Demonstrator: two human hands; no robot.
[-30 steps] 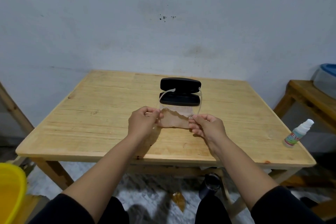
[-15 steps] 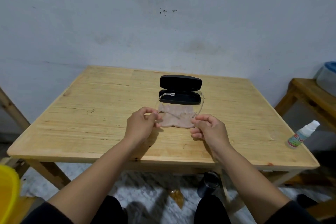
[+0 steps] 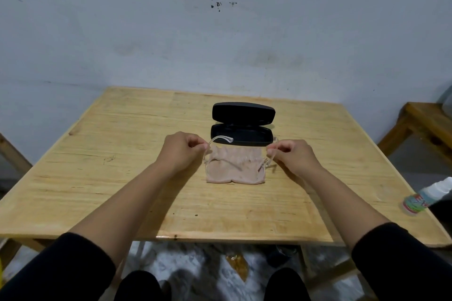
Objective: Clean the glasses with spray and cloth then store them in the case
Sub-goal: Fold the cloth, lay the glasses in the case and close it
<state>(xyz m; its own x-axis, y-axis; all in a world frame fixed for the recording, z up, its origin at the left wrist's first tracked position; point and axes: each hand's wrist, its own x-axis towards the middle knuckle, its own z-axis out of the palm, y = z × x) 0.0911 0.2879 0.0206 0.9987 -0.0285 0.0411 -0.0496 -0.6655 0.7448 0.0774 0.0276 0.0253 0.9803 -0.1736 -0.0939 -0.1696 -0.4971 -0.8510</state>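
Note:
Clear-framed glasses (image 3: 221,140) hang just above the table between my two hands. My left hand (image 3: 181,150) pinches the frame's left end and my right hand (image 3: 292,154) pinches its right end. Under the glasses a beige cloth (image 3: 236,173) lies flat on the wood. Right behind them the black case (image 3: 242,137) stands open, its lid (image 3: 243,113) tipped up toward the wall. One clear temple tip reaches over the case's front edge. A small white spray bottle (image 3: 425,199) lies on its side at the table's right edge.
The wooden table (image 3: 97,178) stands against a pale wall. A second wooden stand (image 3: 425,124) with a container on it sits to the right. My knees and a patterned floor show below the table's front edge.
Both hands have carried the glasses forward and a little apart, from above the cloth's near side toward the open case. The camera has tilted down slightly.

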